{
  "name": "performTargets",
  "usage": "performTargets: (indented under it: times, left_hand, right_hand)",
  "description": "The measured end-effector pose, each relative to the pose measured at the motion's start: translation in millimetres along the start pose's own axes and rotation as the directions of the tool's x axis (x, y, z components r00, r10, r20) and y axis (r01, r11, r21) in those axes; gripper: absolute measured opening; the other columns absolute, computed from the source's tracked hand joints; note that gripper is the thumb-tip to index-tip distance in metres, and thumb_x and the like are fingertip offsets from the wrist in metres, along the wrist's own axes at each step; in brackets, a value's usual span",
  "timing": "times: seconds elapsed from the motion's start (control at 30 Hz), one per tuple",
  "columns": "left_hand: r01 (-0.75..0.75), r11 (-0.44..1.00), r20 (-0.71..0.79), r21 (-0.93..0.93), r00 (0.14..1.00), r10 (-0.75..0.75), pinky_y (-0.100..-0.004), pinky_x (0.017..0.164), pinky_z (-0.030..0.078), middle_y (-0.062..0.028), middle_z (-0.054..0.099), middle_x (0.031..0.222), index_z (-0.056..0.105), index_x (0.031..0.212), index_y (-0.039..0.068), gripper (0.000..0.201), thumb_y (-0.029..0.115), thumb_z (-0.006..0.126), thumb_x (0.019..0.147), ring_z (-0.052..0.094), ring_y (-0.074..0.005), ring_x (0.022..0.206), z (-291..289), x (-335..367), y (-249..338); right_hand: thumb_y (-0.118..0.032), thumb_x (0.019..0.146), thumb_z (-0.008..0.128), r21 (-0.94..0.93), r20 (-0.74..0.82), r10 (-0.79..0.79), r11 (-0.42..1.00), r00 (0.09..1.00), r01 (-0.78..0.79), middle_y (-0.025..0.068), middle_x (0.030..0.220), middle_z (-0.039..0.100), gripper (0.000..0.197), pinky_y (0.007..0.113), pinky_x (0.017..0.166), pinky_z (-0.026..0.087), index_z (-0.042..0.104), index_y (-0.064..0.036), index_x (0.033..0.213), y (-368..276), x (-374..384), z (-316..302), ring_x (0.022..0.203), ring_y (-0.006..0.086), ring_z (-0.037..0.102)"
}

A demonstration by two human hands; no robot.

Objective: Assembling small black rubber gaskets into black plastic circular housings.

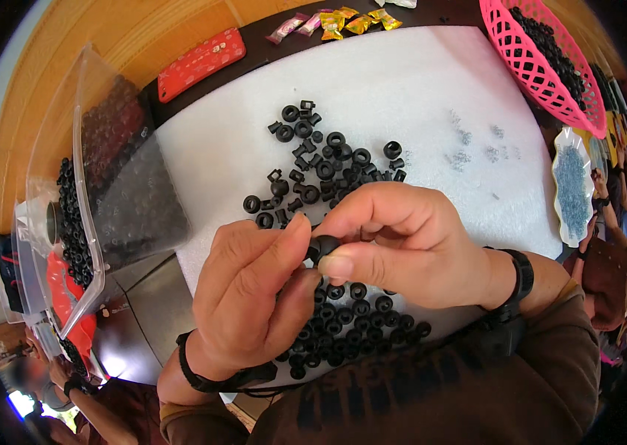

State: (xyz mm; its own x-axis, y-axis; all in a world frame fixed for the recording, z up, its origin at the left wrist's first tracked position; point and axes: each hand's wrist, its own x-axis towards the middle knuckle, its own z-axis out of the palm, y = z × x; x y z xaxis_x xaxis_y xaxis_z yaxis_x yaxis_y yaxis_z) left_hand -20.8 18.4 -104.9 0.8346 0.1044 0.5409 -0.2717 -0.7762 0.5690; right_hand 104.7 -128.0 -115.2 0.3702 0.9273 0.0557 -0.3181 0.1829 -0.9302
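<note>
Both of my hands meet over the white foam sheet (432, 85), pinching a small round black cord lock (323, 248) between them. My right hand (414, 248) grips it between thumb and forefinger. My left hand (254, 285) closes on its left side, and the fingers hide part of it. Beyond my hands lies a loose pile of black hollow balls and smaller ringed plungers (325, 170). Closer to my body, a cluster of round black cord locks (358, 326) spreads over the sheet. Small metal springs (462, 137) lie scattered at the right.
A pink basket (529, 70) of black parts stands far right, above a white scalloped dish (562, 144) of springs. At left, a clear plastic bin (83, 215) holds black parts. A red patterned case (202, 64) and wrapped candies (332, 26) line the back. Other people (614, 278) sit nearby.
</note>
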Motion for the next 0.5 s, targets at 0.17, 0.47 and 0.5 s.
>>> performTargets:
  times: [0.17,0.47,0.5]
  left_hand:
    - [-0.015,0.999,0.016,0.039,1.000,0.014,-0.0312,0.057,0.040,-0.0104,0.061,0.087,0.056,0.117,-0.005,0.054,-0.004,0.073,0.065,0.054,-0.0200,0.064,1.0,-3.3,-1.9]
    - [-0.147,0.953,-0.011,0.265,0.988,0.156,-0.0310,0.058,0.040,-0.0090,0.059,0.083,0.054,0.119,-0.002,0.054,-0.006,0.069,0.068,0.049,-0.0216,0.065,6.0,-7.9,-2.9]
    - [-0.132,0.962,0.007,0.237,0.991,0.134,-0.0316,0.058,0.040,-0.0088,0.059,0.083,0.055,0.117,-0.001,0.052,-0.005,0.069,0.068,0.049,-0.0212,0.065,4.4,-6.8,-3.4]
  right_hand:
    - [-0.003,0.090,0.058,0.357,-0.008,0.118,0.928,0.993,-0.108,0.0049,0.092,0.064,0.012,0.020,0.072,0.049,0.060,0.0029,0.100,0.1,-0.5,1.6,0.083,0.0074,0.059]
    - [-0.004,0.090,0.059,0.344,-0.018,0.193,0.923,0.981,-0.175,0.0062,0.094,0.066,0.014,0.020,0.074,0.050,0.061,0.0032,0.102,2.2,-2.0,3.1,0.087,0.0086,0.061]
    - [-0.005,0.090,0.059,0.367,-0.010,0.196,0.913,0.981,-0.178,0.0063,0.094,0.066,0.015,0.020,0.074,0.050,0.061,0.0031,0.102,2.1,-1.2,2.4,0.087,0.0088,0.061]
